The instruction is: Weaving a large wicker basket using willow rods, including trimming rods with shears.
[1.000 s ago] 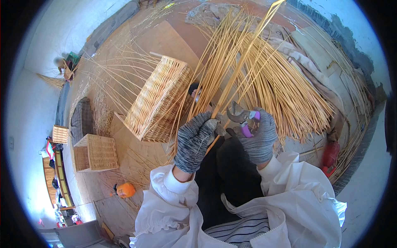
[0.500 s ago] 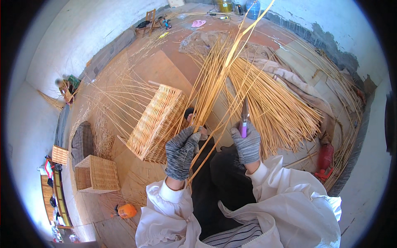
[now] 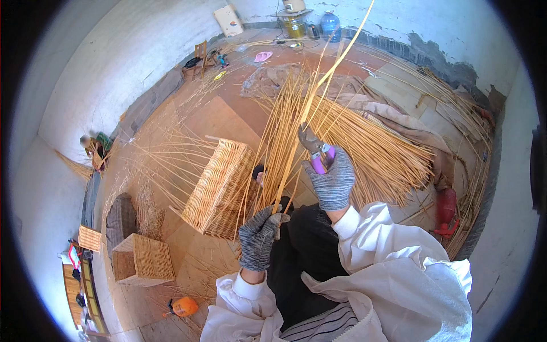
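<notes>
Left grip (image 3: pixel 258 240) curled (canes (image 3: pixel 283 182)), right grip (image 3: pixel 334 181) on shears (image 3: pixel 310 143)

Scene is brightly lit, bluish tint on walls. Lower-left wall (image 3: pixel 43 239) is washed out by glare; right sleeve (image 3: pixel 393 256) is almost clipped. Detail is swallowed in black trousers (image 3: pixel 307 239). Canes (image 3: pixel 292 157) and shears (image 3: pixel 315 150) are rendered fairly sharp. Distant person's head (image 3: pixel 85 141) is blurred. Straight edges are bowed, corners blacked out.

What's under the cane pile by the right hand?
Brownish cloth shows along the far edge of the pile and seems to run beneath it. The pile covers the rest, so how far the cloth reaches, or whether anything else lies there, cannot be seen.
</notes>
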